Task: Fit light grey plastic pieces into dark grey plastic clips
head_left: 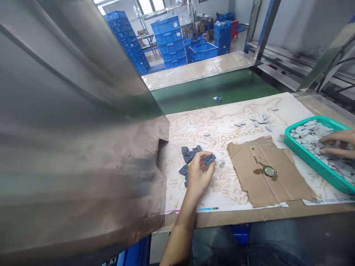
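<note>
My left hand (200, 173) pinches a dark grey piece (210, 159) between thumb and fingers. Several similar dark pieces (187, 157) lie just left of it on the printed paper (222, 203). At the right edge, my right hand (338, 143) reaches into a green basket (313, 162) of light grey pieces (309, 135); its fingers are apart among them, and part of the hand is cut off by the frame. Between the hands, a metal bottle cap (270, 171) sits on a torn piece of brown cardboard (249, 159) with wet stains.
A large metal panel (83, 140) fills the left side. Behind the paper runs a green belt (194, 92) with a small item (219, 99) on it. Loose light pieces (260, 121) lie near the paper's back. Stacked blue crates (170, 42) stand beyond.
</note>
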The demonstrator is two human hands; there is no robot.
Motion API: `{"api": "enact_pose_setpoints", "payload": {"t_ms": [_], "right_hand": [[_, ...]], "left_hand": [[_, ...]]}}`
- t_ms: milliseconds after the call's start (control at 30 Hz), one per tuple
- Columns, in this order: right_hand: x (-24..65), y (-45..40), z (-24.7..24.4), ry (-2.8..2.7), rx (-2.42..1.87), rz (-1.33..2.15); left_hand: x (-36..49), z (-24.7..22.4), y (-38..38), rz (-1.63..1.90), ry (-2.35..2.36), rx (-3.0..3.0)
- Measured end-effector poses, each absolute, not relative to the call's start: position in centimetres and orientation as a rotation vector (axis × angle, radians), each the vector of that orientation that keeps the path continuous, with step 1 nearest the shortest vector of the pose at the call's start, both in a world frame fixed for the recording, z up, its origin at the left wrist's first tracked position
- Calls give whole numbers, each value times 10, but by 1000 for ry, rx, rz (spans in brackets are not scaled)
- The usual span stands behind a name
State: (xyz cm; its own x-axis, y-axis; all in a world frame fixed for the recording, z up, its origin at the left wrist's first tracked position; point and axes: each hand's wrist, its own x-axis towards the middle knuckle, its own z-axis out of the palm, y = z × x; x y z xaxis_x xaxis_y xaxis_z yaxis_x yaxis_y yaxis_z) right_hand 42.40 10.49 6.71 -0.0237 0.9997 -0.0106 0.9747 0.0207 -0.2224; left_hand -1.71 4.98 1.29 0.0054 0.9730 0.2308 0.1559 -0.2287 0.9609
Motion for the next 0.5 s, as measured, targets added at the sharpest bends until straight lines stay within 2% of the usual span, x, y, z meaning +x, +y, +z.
{"api": "enact_pose_setpoints", "payload": {"t_ms": [167,300,400,500], "right_hand": [[375,69,71,-2139,-1920,193],[345,69,82,-2123,-1944,253],[335,74,89,-2162,-2067,244],[331,80,94,-1990,-2385,207]], "left_hand": [[-8,13,46,1163,1218,1404],[-3,14,44,1099,1143,1352],[-4,16,45,1068,1032,1200],[-6,18,46,993,953,1093]]}}
